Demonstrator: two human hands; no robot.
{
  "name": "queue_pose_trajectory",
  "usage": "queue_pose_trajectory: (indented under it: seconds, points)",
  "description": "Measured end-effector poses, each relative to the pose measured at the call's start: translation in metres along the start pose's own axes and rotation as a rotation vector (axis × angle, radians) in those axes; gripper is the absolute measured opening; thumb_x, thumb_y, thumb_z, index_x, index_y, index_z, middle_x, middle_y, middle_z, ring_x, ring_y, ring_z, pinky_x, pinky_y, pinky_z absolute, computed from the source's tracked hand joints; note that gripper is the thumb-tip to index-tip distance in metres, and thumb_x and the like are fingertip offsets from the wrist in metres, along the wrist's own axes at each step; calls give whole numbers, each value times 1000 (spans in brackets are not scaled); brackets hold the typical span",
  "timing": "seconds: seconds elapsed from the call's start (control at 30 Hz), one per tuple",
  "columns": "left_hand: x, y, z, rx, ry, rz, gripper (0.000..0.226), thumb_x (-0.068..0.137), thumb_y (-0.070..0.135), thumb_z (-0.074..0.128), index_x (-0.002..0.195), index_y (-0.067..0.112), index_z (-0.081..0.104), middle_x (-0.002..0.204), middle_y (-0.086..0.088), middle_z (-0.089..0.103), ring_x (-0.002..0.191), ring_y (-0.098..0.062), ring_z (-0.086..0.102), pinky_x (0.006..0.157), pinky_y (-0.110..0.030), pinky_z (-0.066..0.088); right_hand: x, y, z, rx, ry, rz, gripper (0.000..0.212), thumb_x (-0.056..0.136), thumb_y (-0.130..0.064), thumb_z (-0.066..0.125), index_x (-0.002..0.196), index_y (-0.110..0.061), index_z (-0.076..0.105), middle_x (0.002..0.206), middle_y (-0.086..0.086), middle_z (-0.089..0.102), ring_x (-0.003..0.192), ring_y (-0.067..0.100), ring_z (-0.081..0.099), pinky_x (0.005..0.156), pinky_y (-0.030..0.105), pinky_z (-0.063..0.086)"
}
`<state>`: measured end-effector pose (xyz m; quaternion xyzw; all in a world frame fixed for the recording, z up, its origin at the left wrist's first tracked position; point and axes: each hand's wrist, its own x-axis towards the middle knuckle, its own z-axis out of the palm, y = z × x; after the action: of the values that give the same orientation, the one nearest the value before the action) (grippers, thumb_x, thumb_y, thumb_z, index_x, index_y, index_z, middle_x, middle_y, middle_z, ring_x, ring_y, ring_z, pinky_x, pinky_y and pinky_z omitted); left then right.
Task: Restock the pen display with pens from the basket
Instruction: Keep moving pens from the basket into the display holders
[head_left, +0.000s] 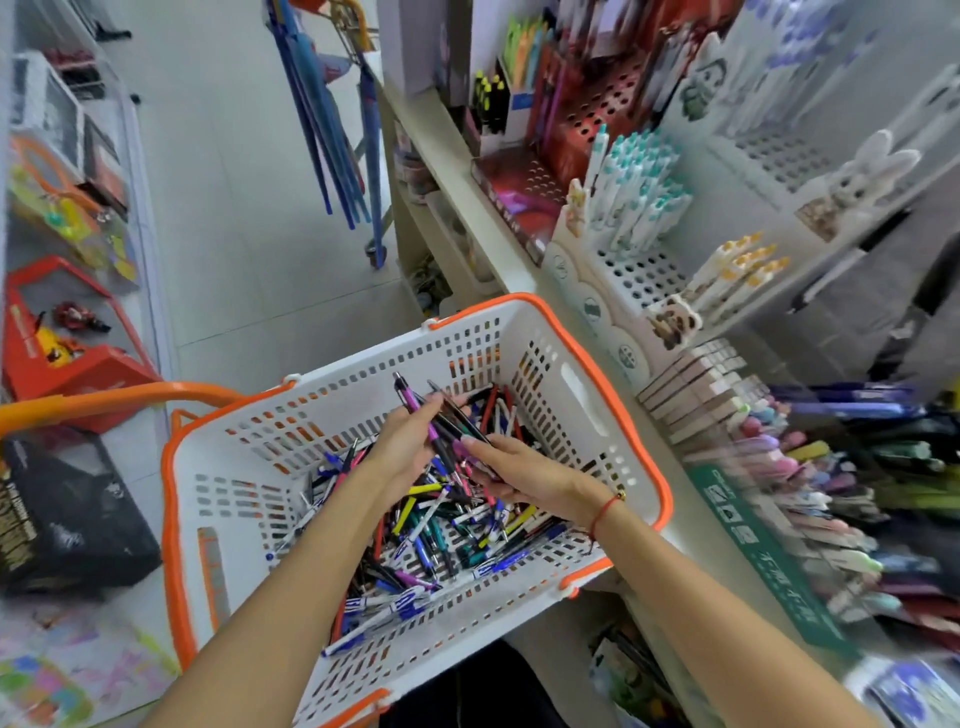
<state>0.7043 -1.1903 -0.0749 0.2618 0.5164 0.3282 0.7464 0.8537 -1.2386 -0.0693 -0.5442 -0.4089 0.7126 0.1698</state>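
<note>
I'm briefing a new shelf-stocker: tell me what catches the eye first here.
The white slotted plastic basket with orange rim fills the centre, its floor heaped with loose mixed-colour pens. Above the heap, the left hand and right hand grip a small bundle of purple and black pens. White perforated pen displays stand right.

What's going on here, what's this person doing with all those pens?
A person is sorting pens in a white basket with orange rims. The left hand grips a small bunch of pens, a purple one among them, and the right hand holds their lower ends. Loose pens cover the basket floor. To the right, the pen display has many open holes, so restocking is not yet done.
</note>
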Motion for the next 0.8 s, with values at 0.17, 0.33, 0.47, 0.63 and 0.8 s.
queue_pose_trajectory:
  seconds: [0.17,0.33,0.47,0.63,0.8]
  points:
    - [5,2,26,-12,12,-36,22,103,15,47,92,4,62,80,-7,69,80,-19,65,86,-35,52,-15,10,-13,91,170,-51,21,106,-33,37,94,-16,35,72,-2,40,52,9,27,48,19,28]
    - [-1,-6,54,41,-133,-86,22,102,13,46,110,4,65,101,-10,73,90,-19,69,91,-38,52,-38,2,-15,30,233,-107,22,107,-30,31,95,-12,36,66,3,39,44,8,30,44,18,28]
    - [-11,-5,60,-22,-228,-124,23,101,9,45,117,7,61,112,-9,72,97,-16,71,75,-30,59,-59,-1,-23,-74,115,7,31,105,-41,34,97,-13,46,88,12,62,59,13,57,55,25,49]
    - [-21,-1,50,-157,-254,-158,28,100,7,45,124,7,60,120,-10,69,110,-20,66,88,-36,55,-68,1,-35,-43,-78,154,48,103,-41,40,126,-1,55,110,9,70,91,20,68,89,34,57]
    - [-27,-3,33,-226,-305,-234,35,102,12,43,135,13,55,128,-13,64,118,-24,62,96,-45,52,-63,-3,-27,-44,-201,162,35,105,-38,34,99,-14,58,92,3,70,70,13,64,75,26,54]
